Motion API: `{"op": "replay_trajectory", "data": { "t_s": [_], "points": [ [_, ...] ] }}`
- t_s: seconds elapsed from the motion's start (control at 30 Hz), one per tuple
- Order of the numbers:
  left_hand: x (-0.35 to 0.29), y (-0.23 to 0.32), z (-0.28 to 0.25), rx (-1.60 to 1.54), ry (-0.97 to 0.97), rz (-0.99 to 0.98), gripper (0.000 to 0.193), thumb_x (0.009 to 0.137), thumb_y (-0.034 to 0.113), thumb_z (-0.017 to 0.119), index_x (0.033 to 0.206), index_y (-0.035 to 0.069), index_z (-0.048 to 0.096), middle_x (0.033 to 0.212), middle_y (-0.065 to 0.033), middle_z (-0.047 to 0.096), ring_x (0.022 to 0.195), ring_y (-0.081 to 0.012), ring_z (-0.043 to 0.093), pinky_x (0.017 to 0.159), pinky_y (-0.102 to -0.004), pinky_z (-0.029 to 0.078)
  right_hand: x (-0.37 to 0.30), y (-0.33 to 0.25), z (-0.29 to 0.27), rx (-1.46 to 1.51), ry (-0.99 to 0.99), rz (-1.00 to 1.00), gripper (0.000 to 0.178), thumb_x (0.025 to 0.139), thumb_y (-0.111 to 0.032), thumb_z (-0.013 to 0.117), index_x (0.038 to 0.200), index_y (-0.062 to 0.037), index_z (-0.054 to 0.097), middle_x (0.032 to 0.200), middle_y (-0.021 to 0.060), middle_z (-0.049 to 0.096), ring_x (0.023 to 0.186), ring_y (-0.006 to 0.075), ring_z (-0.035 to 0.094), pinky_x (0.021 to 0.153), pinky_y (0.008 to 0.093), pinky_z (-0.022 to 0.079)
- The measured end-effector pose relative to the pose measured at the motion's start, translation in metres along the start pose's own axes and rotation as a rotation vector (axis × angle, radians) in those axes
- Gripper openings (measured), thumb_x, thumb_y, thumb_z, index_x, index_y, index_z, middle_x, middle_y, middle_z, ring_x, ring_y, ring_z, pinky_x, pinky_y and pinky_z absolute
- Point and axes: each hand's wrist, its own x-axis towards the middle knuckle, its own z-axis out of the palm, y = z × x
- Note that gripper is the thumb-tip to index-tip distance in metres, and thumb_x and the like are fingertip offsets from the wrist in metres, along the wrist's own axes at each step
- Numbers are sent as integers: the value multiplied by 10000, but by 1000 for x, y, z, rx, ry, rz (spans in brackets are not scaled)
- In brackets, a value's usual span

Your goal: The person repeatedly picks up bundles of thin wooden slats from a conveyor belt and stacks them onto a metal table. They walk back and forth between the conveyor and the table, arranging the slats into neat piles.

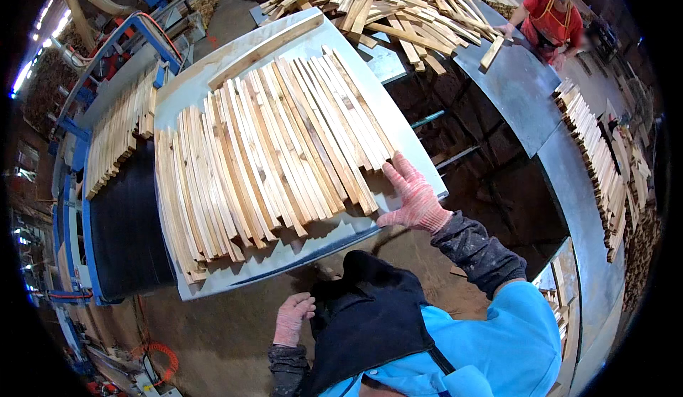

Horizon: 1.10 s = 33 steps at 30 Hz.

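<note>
Wooden strips [274,148] lie side by side in a wide row on a pale blue-grey table [238,283], their near ends uneven. My right hand [416,196], in a pink-and-white knit glove, rests at the row's right end. Its fingers are spread; the fingertips touch the end of the outermost strip and the thumb reaches toward the near ends. My left hand [293,317], gloved alike, hangs low beside the black apron [366,294], off the table. Its fingers are curled in, and nothing shows in them.
A longer board [267,48] lies along the table's far side. Left stands a blue-framed machine [75,134] with a black belt [131,230] carrying more strips. A big strip pile [384,13] is heaped beyond. At far right, a person in red [551,16] stands by a curved metal table [526,109].
</note>
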Motion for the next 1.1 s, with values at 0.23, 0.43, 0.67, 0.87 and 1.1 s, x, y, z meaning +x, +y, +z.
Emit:
{"op": "replay_trajectory", "data": {
  "t_s": [0.23,0.43,0.67,0.87,1.1],
  "points": [
    [38,-7,20,3,-10,-58,393,952,180,779,1269,-31,684,1062,-88,721,892,-140,695,775,-269,583,27,9,10,-3,85,-60,1260,602,-678,911,1582,-43,439,1626,323,358,1510,499,359,1238,525,348],
    [32,-17,14,-17,42,-99,432,953,222,779,1290,-26,676,1074,-88,725,916,-152,704,823,-283,592,33,-21,-23,-109,-65,26,1120,643,-571,940,1525,-31,510,1572,293,457,1450,477,455,1204,519,395],
    [-25,37,-49,-214,38,199,357,1040,203,635,1305,-36,654,1189,-174,745,1004,-236,737,905,-361,615,93,-2,-31,123,231,190,823,880,-307,833,1540,30,476,1448,256,582,1325,375,588,1142,422,476],
    [-51,121,-142,-68,326,733,249,1013,150,635,1191,-9,708,1073,-77,750,991,-183,709,929,-330,568,208,28,6,125,64,487,769,977,-479,703,1497,49,496,1387,301,634,1319,419,604,1104,435,477],
    [35,196,-250,-44,632,769,438,965,28,673,1392,-48,610,1334,-160,688,1238,-235,659,1094,-369,505,256,29,39,-121,59,656,681,993,-547,590,1378,10,527,1212,314,708,1178,486,665,1008,526,520]
  ]
}}
